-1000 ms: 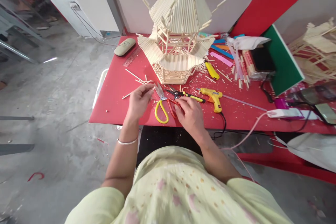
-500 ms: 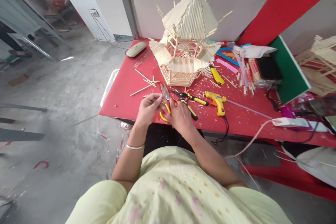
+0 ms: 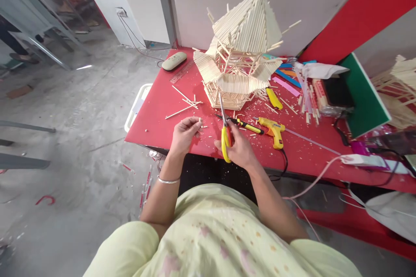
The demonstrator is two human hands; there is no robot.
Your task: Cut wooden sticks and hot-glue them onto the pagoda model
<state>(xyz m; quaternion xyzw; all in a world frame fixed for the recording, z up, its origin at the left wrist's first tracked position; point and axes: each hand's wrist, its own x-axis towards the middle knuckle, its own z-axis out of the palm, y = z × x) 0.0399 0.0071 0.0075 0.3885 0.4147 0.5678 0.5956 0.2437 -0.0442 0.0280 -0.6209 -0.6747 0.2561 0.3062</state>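
Between thumb and fingers my left hand (image 3: 185,135) pinches a short piece of wooden stick (image 3: 200,120) over the front of the table. My right hand (image 3: 239,149) is closed on yellow-handled scissors (image 3: 225,138), whose blades point away from me toward the stick model. That model, a tiered pagoda (image 3: 242,52) built of thin pale sticks, stands behind both hands. Black-and-yellow pliers (image 3: 248,126) lie just beyond my right hand, partly hidden by it. Several loose sticks (image 3: 183,110) lie crossed on the table beyond my left hand.
A yellow glue gun (image 3: 274,132) with a cord lies on the red table (image 3: 152,117), right of the pliers. Farther back are a yellow cutter (image 3: 274,98), a beige case (image 3: 174,61) and bundled sticks (image 3: 310,101). A white power strip (image 3: 360,161) sits at the right.
My right hand has moved right, away from my left hand, with the scissors now pointing forward. My left hand keeps its pinch on the stick piece. The view has shifted slightly.
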